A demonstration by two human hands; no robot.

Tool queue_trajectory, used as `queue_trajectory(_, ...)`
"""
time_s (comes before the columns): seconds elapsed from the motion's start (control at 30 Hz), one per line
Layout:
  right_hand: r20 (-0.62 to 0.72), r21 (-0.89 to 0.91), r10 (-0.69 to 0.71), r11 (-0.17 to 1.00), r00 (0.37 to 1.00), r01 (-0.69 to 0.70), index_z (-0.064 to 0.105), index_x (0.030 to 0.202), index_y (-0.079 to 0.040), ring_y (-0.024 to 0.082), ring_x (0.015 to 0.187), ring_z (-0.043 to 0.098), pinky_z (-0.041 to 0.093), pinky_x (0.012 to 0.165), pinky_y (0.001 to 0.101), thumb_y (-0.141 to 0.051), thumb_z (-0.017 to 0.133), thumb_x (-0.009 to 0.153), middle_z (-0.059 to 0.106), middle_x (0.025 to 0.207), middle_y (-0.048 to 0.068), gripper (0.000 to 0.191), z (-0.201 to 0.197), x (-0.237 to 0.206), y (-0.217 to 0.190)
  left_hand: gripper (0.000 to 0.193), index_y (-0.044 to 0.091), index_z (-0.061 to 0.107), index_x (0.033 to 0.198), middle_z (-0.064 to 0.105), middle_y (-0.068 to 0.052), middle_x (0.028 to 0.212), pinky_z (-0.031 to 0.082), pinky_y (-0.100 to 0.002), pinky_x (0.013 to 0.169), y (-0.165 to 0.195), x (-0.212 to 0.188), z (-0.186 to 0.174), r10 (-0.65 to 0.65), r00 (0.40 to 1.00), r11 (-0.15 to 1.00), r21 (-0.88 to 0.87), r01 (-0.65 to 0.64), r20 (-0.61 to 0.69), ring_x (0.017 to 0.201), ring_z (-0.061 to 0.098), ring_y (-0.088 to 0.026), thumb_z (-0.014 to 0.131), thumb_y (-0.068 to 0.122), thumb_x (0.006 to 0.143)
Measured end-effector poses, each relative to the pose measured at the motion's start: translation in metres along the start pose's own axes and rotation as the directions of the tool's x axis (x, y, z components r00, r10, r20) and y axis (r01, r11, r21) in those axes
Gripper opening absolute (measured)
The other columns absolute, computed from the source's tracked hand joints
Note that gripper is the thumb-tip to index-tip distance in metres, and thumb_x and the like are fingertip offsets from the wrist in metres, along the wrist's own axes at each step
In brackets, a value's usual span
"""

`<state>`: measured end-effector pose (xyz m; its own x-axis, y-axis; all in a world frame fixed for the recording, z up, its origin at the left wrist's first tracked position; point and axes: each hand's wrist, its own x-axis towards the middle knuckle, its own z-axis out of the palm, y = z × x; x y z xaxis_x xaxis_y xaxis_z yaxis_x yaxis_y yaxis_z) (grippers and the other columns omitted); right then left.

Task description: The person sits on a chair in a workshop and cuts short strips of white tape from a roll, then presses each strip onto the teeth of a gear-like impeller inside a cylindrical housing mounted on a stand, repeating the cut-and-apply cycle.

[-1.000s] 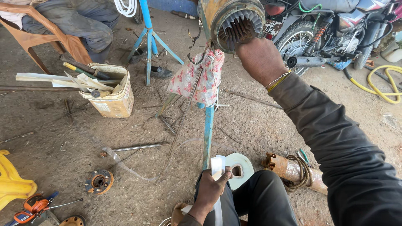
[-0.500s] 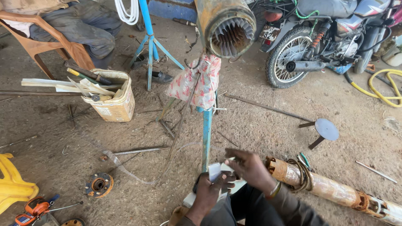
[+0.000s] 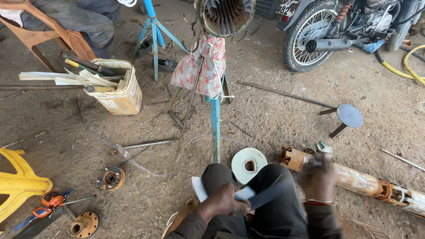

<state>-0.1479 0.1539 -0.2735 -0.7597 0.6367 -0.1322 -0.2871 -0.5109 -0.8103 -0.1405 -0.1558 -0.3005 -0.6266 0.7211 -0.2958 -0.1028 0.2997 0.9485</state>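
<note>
Currently the person sits on the dirt floor (image 3: pixel 274 115), knees drawn up at the bottom edge of the view. A motorbike (image 3: pixel 318 40) stands at the far right of the floor. A blue stand (image 3: pixel 215 128) rises just ahead of the knees and carries a finned cylindrical housing (image 3: pixel 226 17), with a patterned cloth (image 3: pixel 199 66) hung below it. A rusty tube (image 3: pixel 354 177) lies on the floor beside the right knee. A yellowed tin (image 3: pixel 119 95) of tools sits well apart, far left. A white roll (image 3: pixel 249 164) lies flat on the floor, touching the knees.

The left hand (image 3: pixel 221 201) is closed in a grip on a white sheet (image 3: pixel 245 193), held over the lap. The right hand (image 3: pixel 318 177) is blurred by motion above the tube. It appears closed around a small object, but what it grips cannot be told.

Judgement: the step in hand is working the sheet at the lap, with the right hand away from it. The next move calls for that hand to come to the sheet while the left holds it steady.
</note>
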Motion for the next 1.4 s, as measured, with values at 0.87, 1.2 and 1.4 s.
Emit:
queue_trajectory(0.87,0.845,-0.529,0.307,0.361,0.438,0.768,0.068,0.121,0.001,0.026,0.077,0.075,0.059,0.064,0.0351,-0.024,0.090,0.074,0.077,0.095,0.015,0.058,0.043,-0.095,0.017,0.015,-0.001,0.074,0.101,0.077,-0.008,0.084,0.056,-0.029,0.063,0.002,0.003,0.002,0.359,0.792,0.930,0.120,-0.347,-0.493,0.073,0.073,-0.008,0.073,0.012,0.094)
queue_trajectory(1.2,0.720,-0.693,0.305,0.369,0.624,0.619,0.077,0.117,-0.003,0.022,0.064,0.075,0.059,0.055,0.0348,-0.014,0.082,0.081,0.080,0.088,0.010,0.037,0.035,-0.101,0.016,0.017,0.003,0.075,0.108,0.069,-0.003,0.078,0.046,-0.025,0.050,0.009,-0.004,-0.001,0.086,0.947,0.897,-0.390,-0.209,-0.310,0.056,0.057,-0.006,0.075,0.011,0.093)
queue_trajectory(1.4,0.774,-0.632,0.264,0.361,0.575,0.686,0.077,0.115,-0.003,0.025,0.083,0.079,0.063,0.068,0.0347,-0.014,0.082,0.083,0.080,0.101,0.013,0.035,0.046,-0.104,0.013,0.022,0.002,0.078,0.108,0.076,-0.003,0.084,0.048,-0.027,0.051,0.012,-0.002,0.000,0.012,0.926,0.928,-0.341,-0.150,-0.377,0.057,0.056,-0.006,0.079,0.016,0.091)
